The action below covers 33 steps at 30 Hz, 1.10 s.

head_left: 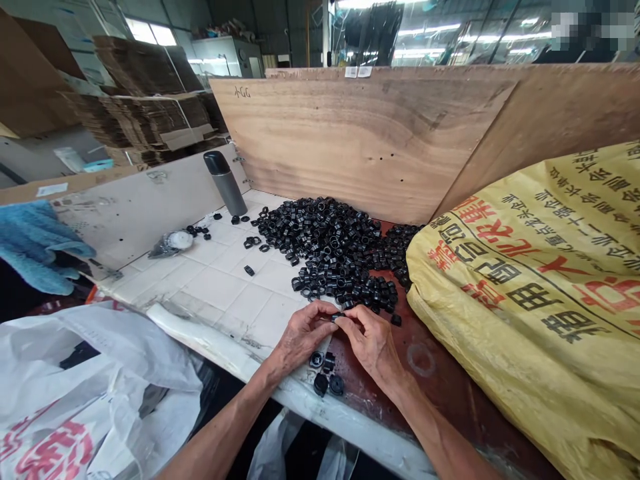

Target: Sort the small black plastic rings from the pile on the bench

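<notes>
My left hand [306,331] and my right hand [371,339] meet at the near side of a pile of black plastic rings [325,233]. Between the fingertips of both hands is a small black plastic part [338,316], mostly covered by the fingers. Both hands are closed in a pinch on it. Just below them, near the table's front edge, several black plastic caps [321,383] lie in a small group. One loose black ring [249,270] rests apart on the tiles to the left of the pile.
A yellow printed sack [530,280] bulges over the right side. At the back left stands a grey bottle [225,183]; a clear bag with a white roll [179,241] lies before it. Wooden boards [360,140] wall the back. A white plastic bag [100,380] hangs at the left front.
</notes>
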{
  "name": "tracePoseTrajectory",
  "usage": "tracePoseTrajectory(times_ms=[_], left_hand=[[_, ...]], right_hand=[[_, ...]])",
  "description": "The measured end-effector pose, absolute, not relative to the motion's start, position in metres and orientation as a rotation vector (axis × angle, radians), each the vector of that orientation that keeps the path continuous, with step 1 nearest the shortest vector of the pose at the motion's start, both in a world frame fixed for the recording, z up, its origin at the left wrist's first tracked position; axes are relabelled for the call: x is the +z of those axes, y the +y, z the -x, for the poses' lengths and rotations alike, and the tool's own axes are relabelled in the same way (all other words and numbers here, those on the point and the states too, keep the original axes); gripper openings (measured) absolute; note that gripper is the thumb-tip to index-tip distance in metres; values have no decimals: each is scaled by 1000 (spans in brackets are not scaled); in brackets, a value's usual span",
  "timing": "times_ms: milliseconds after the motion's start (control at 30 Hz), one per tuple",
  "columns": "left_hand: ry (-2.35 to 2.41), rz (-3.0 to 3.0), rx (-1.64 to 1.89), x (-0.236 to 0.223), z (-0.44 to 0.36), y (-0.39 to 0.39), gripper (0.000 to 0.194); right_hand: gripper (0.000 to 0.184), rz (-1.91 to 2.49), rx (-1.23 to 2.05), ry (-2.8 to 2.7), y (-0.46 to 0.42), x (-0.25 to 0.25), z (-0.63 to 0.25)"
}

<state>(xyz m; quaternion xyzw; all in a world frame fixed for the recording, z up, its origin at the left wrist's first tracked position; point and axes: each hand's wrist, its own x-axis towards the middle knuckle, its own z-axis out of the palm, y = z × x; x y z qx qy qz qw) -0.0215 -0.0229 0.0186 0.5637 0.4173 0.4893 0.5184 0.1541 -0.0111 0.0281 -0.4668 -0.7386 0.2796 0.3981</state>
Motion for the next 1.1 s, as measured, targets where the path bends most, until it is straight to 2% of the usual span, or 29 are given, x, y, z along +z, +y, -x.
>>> tracePoseTrajectory(times_ms=[167,367,600,767,933,1100], left_hand=[[987,-1383,1199,21,22,-23,23],[948,-1330,1214,24,20,-23,22],[914,-1338,1260,15,21,-23,21],[979,-1532,1242,16,23,-23,20],[963,-1392,1239,21,19,-24,21],[947,-1352,1250,16,20,-23,21]], right_hand=[[33,1228,649,-1941,-11,24,-152],[15,1141,718,-1827,-13,28,-151],[15,1131,724,-1938,-11,30,-157],[28,1146,662,-1998,-10,26,-155],[14,1128,687,-1870,-12,28,-154],[15,1083,709,-1920,-10,25,-156]])
